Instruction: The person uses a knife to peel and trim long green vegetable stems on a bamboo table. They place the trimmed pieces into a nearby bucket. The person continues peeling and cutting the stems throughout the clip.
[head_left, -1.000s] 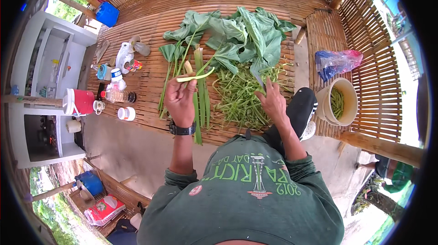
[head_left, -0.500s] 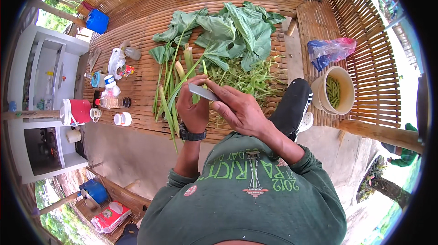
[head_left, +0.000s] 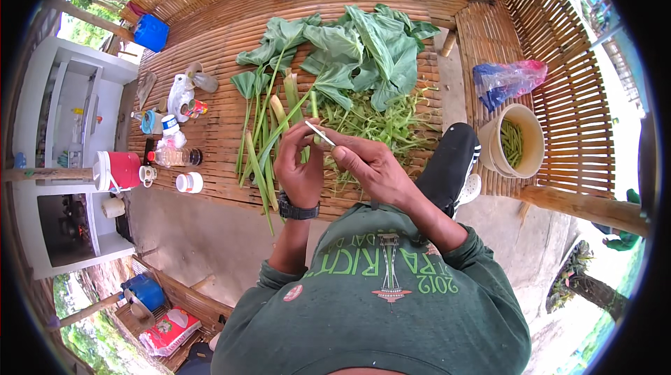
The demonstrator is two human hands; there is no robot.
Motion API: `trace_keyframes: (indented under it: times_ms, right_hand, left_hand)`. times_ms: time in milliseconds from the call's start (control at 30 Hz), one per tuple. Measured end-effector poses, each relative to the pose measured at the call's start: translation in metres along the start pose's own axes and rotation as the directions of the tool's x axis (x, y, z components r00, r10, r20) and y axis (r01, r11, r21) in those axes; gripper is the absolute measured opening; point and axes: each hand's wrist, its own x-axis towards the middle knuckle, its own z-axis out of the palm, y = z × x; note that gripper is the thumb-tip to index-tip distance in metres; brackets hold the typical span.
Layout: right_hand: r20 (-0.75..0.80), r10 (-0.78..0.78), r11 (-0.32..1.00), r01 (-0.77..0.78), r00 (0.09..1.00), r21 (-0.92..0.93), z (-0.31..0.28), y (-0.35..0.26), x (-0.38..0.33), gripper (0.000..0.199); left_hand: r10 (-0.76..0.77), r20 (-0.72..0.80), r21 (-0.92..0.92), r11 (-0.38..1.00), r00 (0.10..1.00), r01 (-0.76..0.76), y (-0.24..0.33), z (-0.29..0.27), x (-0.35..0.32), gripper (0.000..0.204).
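My right hand [head_left: 381, 171] grips a knife [head_left: 320, 133], its blade seen nearly edge-on as a thin light strip. The handle is hidden in the palm. The fingers of my left hand [head_left: 299, 165], which wears a black wristwatch, are closed round a green stalk [head_left: 314, 104]. The stalk's upper end shows past the fingertips, and the blade lies against or close beside it. Long green stalks [head_left: 260, 169] lie to the left of that hand. Beyond both hands spread stringy green peelings [head_left: 388, 127] and large wilted leaves [head_left: 381, 53].
The bamboo slat table [head_left: 224, 46] carries bottles, a white lidded jar [head_left: 189, 182] and a plastic bag on its left. A red cooler [head_left: 119, 169] stands at far left. To the right, a cream bucket [head_left: 491, 148] of cut green pieces sits near a colourful plastic bag [head_left: 507, 81].
The knife has turned from showing its broad flat side to nearly edge-on. Both hands stay close together at almost the same place.
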Motion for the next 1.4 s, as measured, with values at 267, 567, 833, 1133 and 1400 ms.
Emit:
trace_keyframes:
  times_ms: [267, 567, 833, 1133, 1400]
  right_hand:
    - [-0.128, 0.384, 0.910, -0.351, 0.914, 0.221, -0.037, 0.030, 0.009, 0.046]
    - [-0.663, 0.339, 0.919, -0.385, 0.667, 0.082, -0.168, 0.148, -0.005, 0.045]
    - [-0.401, 0.177, 0.794, -0.371, 0.899, -0.482, -0.073, 0.077, -0.006, 0.059]
    - [-0.012, -0.096, 0.934, 0.086, 0.995, -0.346, -0.005, -0.005, -0.010, 0.061]
    - [0.031, -0.109, 0.924, 0.113, 0.994, -0.365, 0.001, -0.002, -0.007, 0.056]
  left_hand:
    - [-0.171, -0.043, -0.296, 0.943, 0.984, 0.151, -0.007, -0.007, 0.001, 0.020]
    - [-0.151, -0.315, -0.214, 0.973, 0.937, 0.084, -0.003, -0.073, 0.028, 0.015]
    - [-0.043, -0.208, -0.140, 0.990, 0.977, 0.014, -0.013, -0.025, 0.012, 0.021]
    - [0.077, -0.095, 0.030, 0.997, 0.993, -0.074, -0.013, 0.000, 0.001, 0.020]
    - [0.129, -0.067, 0.200, 0.973, 0.989, -0.113, 0.002, 0.001, 0.001, 0.020]
